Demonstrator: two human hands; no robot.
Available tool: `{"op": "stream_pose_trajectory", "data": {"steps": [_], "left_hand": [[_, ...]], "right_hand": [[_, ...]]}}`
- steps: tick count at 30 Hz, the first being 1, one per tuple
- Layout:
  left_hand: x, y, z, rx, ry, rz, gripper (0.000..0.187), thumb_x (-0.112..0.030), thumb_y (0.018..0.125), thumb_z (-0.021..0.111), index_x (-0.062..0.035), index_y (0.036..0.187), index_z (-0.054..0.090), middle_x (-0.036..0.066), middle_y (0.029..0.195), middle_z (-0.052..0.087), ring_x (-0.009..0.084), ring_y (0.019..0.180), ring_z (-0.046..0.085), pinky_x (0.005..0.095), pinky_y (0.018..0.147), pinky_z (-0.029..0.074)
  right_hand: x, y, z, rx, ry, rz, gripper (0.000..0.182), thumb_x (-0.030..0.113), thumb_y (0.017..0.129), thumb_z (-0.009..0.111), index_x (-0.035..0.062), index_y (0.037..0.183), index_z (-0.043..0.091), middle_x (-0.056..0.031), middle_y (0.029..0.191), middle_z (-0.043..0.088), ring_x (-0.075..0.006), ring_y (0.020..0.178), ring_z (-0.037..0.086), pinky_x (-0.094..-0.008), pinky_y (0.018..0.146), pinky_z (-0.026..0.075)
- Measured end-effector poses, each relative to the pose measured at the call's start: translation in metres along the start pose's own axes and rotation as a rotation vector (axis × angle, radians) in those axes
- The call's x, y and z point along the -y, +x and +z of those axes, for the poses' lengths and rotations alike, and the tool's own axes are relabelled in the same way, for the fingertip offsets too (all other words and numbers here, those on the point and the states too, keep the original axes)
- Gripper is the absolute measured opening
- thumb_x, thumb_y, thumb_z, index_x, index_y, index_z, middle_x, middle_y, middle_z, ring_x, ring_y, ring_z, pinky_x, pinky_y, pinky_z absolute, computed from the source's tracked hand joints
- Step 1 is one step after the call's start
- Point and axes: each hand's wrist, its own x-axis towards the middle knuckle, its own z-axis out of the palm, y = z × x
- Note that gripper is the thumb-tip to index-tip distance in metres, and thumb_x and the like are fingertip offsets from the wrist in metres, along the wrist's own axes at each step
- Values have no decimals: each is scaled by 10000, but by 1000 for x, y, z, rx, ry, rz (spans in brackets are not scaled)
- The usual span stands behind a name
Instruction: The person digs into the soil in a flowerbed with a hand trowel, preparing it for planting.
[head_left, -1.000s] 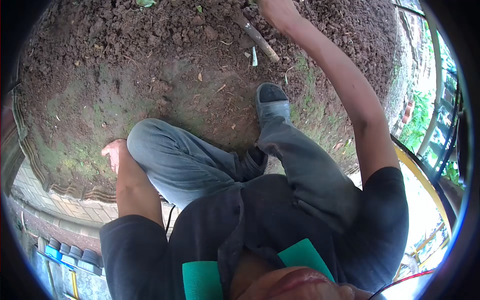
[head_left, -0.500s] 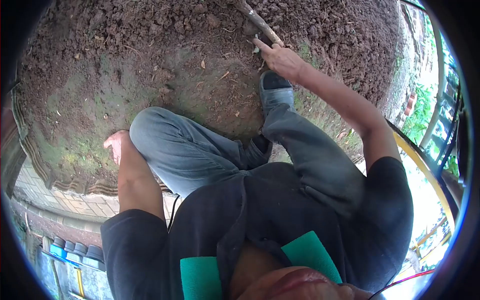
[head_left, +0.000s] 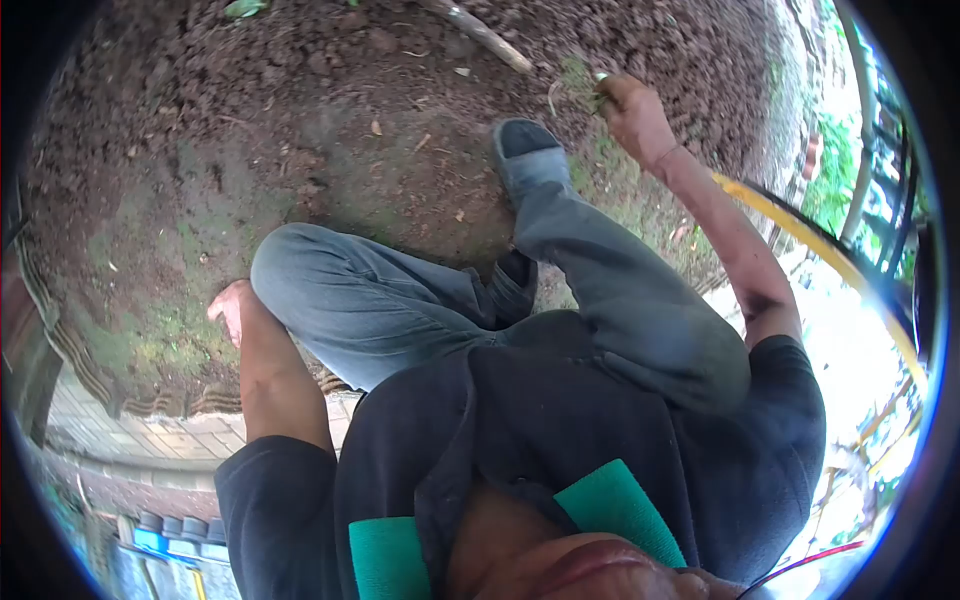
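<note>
My right hand is over the soil at the upper right, past my right foot. Its fingers are curled closed, and a small pale tip shows at them; what it belongs to is hidden. Beside the fingertips is a greenish tuft of moss or weed. A bare wooden stick lies on the dug soil to the left of this hand. My left hand rests low beside my left knee against the mossy ground. Its visible fingers are spread, and the knee and forearm cover part of it.
Loose, clumpy brown soil spreads ahead, with flatter mossy ground nearer me. My sandalled right foot stands at the soil's edge. Wavy edging tiles and paving lie left; a yellow curved bar is at right.
My right hand has moved right, away from the stick's end, and its pointing finger has curled in. My left hand stays beside the knee. The view has shifted slightly.
</note>
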Motion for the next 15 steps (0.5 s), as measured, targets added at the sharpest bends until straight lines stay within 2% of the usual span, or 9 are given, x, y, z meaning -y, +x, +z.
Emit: {"op": "stream_pose_trajectory", "data": {"steps": [2,5,7,9,11,13,15], "left_hand": [[3,-8,-6,-38,-45,15,577,-280,901,506,50,1332,309,197,1333,485,307,1235,479,441,1010,379],[18,-14,-7,-61,-117,29,522,-287,897,510,37,1281,368,195,1313,503,309,1211,497,439,996,394],[26,-15,-1,-71,-181,35,488,-291,895,514,29,1248,408,194,1300,515,310,1195,510,438,986,404],[32,-12,7,-74,-255,19,456,-296,892,517,20,1214,448,194,1287,527,311,1180,522,437,977,414],[30,-4,17,-54,-383,-19,428,-300,890,520,11,1181,487,193,1273,539,311,1164,534,436,968,425],[29,5,17,0,-592,-116,403,-305,887,523,3,1147,527,192,1260,550,312,1148,546,435,959,435],[31,25,9,85,-845,-280,383,-310,885,526,-6,1113,567,191,1247,562,313,1132,559,434,949,445]], "right_hand": [[-11,-19,-3,39,182,364,231,18,797,559,3,1019,620,-178,920,640,-323,831,626,-363,665,520],[-3,-30,28,-49,298,274,268,68,774,507,36,1014,623,-222,919,610,-392,897,590,-449,777,485],[-18,-18,65,-99,50,51,362,59,776,517,77,1129,596,-225,962,601,-390,903,597,-449,795,488],[-17,-7,79,-54,20,2,430,56,773,537,106,1199,544,-230,1017,581,-395,909,601,-453,804,497],[-22,-3,80,70,-63,11,449,45,762,551,102,1205,505,-234,1052,562,-407,906,603,-465,792,506],[-34,-6,87,64,-75,-34,346,60,752,570,54,1097,552,-233,1039,561,-417,908,605,-472,775,511],[-44,-18,95,38,-60,34,242,101,732,593,9,955,611,-233,982,596,-411,909,609,-473,771,512]]}}
